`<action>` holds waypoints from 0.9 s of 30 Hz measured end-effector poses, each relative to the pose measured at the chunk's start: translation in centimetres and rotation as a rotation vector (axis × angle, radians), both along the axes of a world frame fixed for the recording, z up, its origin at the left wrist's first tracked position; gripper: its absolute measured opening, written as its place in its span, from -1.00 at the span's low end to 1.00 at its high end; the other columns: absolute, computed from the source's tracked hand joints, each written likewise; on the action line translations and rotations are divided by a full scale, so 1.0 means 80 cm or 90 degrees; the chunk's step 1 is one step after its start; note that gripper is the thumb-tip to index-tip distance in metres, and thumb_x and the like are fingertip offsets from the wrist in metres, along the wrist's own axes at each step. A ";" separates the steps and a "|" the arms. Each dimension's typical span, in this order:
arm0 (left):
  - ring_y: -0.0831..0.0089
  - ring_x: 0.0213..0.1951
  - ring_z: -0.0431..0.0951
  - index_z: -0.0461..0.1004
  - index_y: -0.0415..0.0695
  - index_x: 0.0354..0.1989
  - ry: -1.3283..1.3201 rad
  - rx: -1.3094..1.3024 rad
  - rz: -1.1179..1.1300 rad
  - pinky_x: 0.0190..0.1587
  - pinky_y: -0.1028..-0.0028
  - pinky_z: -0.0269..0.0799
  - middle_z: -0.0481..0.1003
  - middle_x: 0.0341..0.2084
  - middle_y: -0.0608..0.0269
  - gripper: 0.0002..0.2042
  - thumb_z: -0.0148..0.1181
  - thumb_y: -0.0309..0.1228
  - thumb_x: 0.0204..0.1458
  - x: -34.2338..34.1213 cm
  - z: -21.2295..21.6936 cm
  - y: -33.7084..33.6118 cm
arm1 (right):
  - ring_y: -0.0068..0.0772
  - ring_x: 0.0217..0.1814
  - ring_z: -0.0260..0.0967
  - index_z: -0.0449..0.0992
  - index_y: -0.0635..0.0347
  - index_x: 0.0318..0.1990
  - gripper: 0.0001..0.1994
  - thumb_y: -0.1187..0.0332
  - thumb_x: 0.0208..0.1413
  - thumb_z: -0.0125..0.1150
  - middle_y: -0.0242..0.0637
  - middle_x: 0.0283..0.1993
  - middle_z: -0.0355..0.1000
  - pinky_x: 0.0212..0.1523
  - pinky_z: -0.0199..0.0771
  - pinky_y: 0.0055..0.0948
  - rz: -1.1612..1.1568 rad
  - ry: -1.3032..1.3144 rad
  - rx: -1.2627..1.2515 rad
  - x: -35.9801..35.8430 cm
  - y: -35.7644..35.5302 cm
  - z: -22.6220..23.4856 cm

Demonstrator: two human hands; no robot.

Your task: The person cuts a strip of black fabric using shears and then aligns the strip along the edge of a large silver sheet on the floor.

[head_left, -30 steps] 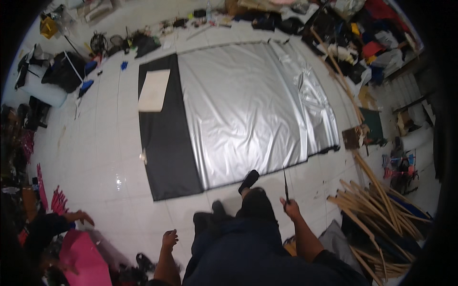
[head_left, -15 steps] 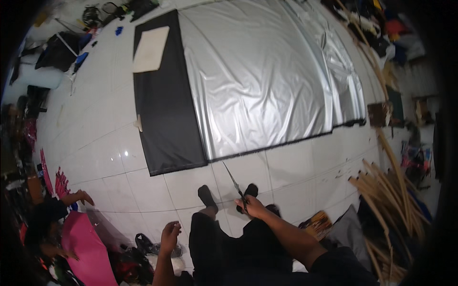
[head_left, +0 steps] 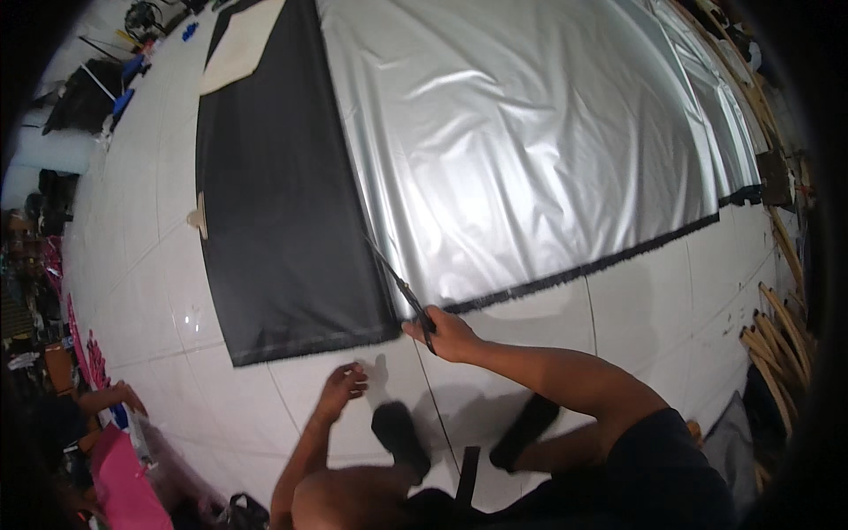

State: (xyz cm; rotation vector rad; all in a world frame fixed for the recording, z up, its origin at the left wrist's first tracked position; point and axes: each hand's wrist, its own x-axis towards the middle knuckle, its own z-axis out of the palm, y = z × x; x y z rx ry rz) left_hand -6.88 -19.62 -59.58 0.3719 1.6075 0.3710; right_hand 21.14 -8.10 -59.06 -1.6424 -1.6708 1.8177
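Observation:
Long dark scissors (head_left: 412, 299) are gripped in my right hand (head_left: 453, 336), their blades pointing away over the seam between black and silver cloth. The silver sheet (head_left: 530, 141) lies wrinkled on the floor, with a frayed black near edge. Along its left side runs a flat black strip of cloth (head_left: 283, 238). Near the strip's near edge, over the tiles, hangs my left hand (head_left: 343, 389), its fingers loosely bent and apart with nothing in them. A cream flat piece (head_left: 243, 44) rests on the strip's far end.
A tan object (head_left: 198, 217) sticks out at the strip's left edge. Long tan rolls or tubes (head_left: 782, 340) lie at the right. Another person's hand (head_left: 128, 399) and a pink panel (head_left: 128, 481) are at lower left. My dark-socked feet (head_left: 402, 437) stand on white tiles.
I have bent lower and come closer to the cloth. My right hand has brought the scissors forward from the tiles to over the seam. My left hand has also come toward the black strip.

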 end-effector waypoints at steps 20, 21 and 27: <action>0.18 -0.06 0.46 0.29 -0.28 0.04 -0.245 0.087 0.428 0.08 0.24 0.39 0.43 -0.08 0.09 -0.61 0.15 -0.30 0.14 0.060 -0.058 0.027 | -0.38 -0.04 0.34 0.36 0.25 0.00 -0.61 0.12 0.22 0.13 -0.14 -0.13 0.40 0.02 0.33 -0.30 -0.183 0.215 -0.342 -0.003 -0.294 -0.025; 0.19 -0.06 0.46 0.30 -0.30 0.04 -0.226 0.058 0.392 0.09 0.25 0.39 0.42 -0.08 0.06 -0.61 0.12 -0.28 0.15 0.059 -0.055 0.028 | -0.40 -0.03 0.33 0.34 0.26 0.01 -0.59 0.10 0.23 0.12 -0.16 -0.12 0.40 0.02 0.33 -0.30 -0.163 0.181 -0.333 -0.010 -0.286 -0.025; 0.25 -0.06 0.46 0.38 -0.26 -0.08 -0.271 0.105 0.458 0.11 0.30 0.38 0.43 -0.14 0.10 -0.72 0.14 -0.34 0.14 0.058 -0.057 0.027 | -0.46 -0.16 0.31 0.33 0.27 -0.05 -0.59 0.04 0.26 0.04 -0.24 -0.22 0.39 -0.12 0.34 -0.37 -0.209 0.173 -0.234 -0.063 -0.245 -0.025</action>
